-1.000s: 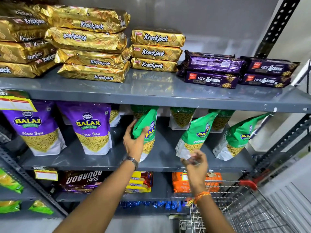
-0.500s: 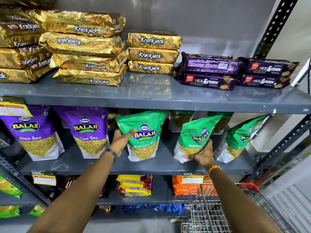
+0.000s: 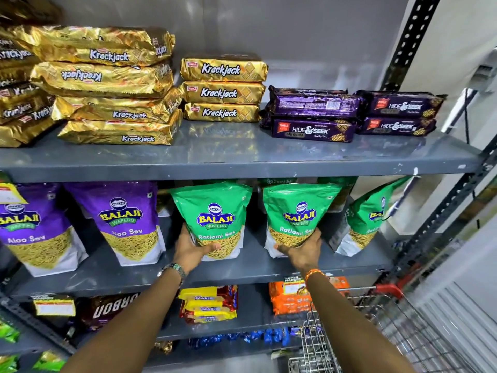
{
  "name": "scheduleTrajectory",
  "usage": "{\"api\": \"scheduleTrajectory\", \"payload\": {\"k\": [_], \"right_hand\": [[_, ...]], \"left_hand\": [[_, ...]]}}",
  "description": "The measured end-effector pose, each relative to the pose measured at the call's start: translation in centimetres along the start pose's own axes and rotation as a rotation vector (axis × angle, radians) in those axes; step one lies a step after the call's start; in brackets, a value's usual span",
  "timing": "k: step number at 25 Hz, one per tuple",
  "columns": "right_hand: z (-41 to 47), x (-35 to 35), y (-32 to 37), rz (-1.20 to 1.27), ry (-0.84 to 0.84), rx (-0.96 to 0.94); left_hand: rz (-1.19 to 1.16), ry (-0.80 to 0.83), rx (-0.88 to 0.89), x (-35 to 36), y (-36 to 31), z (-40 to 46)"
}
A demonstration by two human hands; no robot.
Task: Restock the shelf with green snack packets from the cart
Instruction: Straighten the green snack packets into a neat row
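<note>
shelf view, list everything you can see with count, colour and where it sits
Krackjack packs: several stacks, gold, top shelf left and centre
Hide & Seek packs: four, dark purple, top shelf right
Aloo Sev pouches: two, purple, middle shelf left
Ratlami Sev pouches: three in front, more behind, green, middle shelf centre and right
Marie packs: small stack, yellow and red, lower shelf
orange packs: lower shelf right
cart: one, wire, red handle, bottom right
left hand: on centre green pouch
right hand: on next green pouch

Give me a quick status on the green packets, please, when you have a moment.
Left hand on the left green packet, right hand on the middle green packet. Both upright on the middle shelf. Nothing in the way.
</note>
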State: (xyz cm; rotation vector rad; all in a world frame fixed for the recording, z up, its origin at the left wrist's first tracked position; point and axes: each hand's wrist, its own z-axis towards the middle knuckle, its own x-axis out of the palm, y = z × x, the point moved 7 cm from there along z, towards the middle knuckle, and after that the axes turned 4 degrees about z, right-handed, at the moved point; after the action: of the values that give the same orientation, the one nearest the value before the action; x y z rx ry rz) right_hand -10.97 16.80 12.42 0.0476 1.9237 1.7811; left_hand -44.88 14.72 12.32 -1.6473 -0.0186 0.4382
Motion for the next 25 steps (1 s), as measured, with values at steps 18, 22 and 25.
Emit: {"api": "scheduleTrajectory", "payload": {"k": [18,22,25], "right_hand": [[9.0,-15.1,-5.7,0.258,-0.104,-0.012],[11.4,-14.4,-6.4,0.22,0.067,0.003],[10.9,-14.4,-6.5,0.207,-0.107,-0.018]], "left_hand": [[-0.068,0.186,-0.072,15.9,-0.3,-7.3],[0.061,0.055,0.023,18.6,-3.5,-3.0],[0.128,-0.018,0.018,19.2,-3.7,-1.4]]}}
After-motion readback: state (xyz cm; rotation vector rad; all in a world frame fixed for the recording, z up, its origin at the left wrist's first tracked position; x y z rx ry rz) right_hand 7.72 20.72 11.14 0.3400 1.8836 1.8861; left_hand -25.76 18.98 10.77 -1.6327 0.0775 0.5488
